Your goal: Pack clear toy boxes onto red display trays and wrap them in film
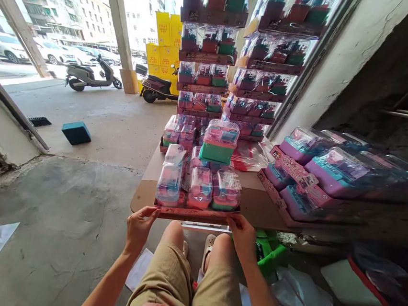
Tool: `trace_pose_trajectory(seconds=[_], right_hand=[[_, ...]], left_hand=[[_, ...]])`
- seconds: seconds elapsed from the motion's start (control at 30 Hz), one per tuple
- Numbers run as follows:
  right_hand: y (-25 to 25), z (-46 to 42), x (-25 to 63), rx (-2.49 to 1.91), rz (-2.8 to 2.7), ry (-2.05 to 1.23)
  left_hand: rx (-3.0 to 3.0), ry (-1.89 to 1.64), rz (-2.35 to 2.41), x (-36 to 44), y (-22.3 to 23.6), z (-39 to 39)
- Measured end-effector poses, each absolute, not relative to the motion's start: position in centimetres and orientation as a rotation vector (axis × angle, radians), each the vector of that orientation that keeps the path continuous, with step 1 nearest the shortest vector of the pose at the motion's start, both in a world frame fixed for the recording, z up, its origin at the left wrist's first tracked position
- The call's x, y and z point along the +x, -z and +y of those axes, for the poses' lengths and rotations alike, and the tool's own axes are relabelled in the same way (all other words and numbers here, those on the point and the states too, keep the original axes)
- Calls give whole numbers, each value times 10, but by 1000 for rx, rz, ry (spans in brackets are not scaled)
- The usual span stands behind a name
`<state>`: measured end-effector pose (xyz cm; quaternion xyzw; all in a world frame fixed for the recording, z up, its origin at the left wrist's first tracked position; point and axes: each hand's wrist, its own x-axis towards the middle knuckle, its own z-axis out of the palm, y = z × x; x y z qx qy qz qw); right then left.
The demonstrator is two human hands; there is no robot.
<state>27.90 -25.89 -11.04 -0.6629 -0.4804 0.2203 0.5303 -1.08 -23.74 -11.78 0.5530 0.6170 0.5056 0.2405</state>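
A shallow pink display tray [198, 213] sits at the front edge of the table, holding several small clear-lidded plastic boxes [201, 187] with pink, purple and green bases. My left hand [141, 226] pinches the tray's front left corner between thumb and fingers. At the front right corner, my right hand [242, 233] grips the tray in the same way. One box with a green base [218, 147] rests higher than the others, on top of those at the back of the tray. What is inside the boxes is too small to make out.
Tall stacks of filled trays [209, 57] rise at the back of the table [258, 192]. Clear plastic bags [249, 155] lie behind my tray. More trays of purple boxes [335, 173] stand on the right. A white bin [352, 282] and a green bag [270, 253] are below.
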Motion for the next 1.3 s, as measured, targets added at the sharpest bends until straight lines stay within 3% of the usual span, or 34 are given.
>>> trace_pose_trajectory(seconds=[1.3], right_hand=[[108,-257,280,-1649,-1201,-496]], left_hand=[[1428,-1477,1725,2,120,-241]])
